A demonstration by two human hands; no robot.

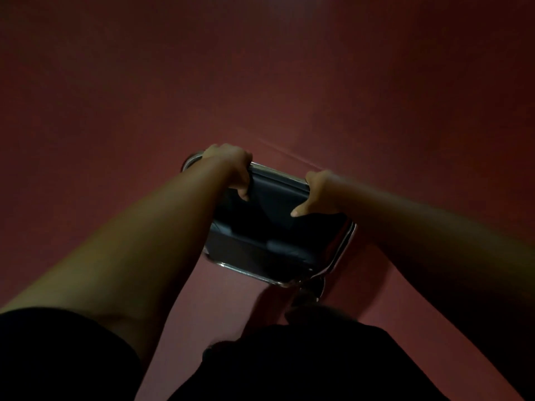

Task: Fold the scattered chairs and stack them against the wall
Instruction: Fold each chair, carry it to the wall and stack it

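So it's really dim here, but you can make out one folding chair [269,235], dark padding on a chrome frame [343,244], standing on the red floor [115,82] right in front of the person and just past their knees. Both hands are on the top edge of the backrest. The left hand [231,166] is curled over the top near the left corner, with the fingers wrapped down the front. The right hand [321,192] grips the other end, its thumb lying down against the padding and the rest of its fingers hidden over the far side. Neither hand is open at all; both are clamped on.

From this angle I honestly can't tell if the seat is fully flat against the back yet. It looks like it may be partly open, with the seat pan sticking out toward the bottom of the view.

If it were me doing this step:
- keep the two-handed hold wide like that so the chair doesn't twist
- tip the back toward you and let the seat swing up, or nudge it with a knee, rather than forcing it
- watch the right thumb, since it sits about where things close up and could get pinched
- lift rather than drag, because chrome legs would probably scuff that floor

No wall or other chairs are visible, so I can't tell how far the carry is.
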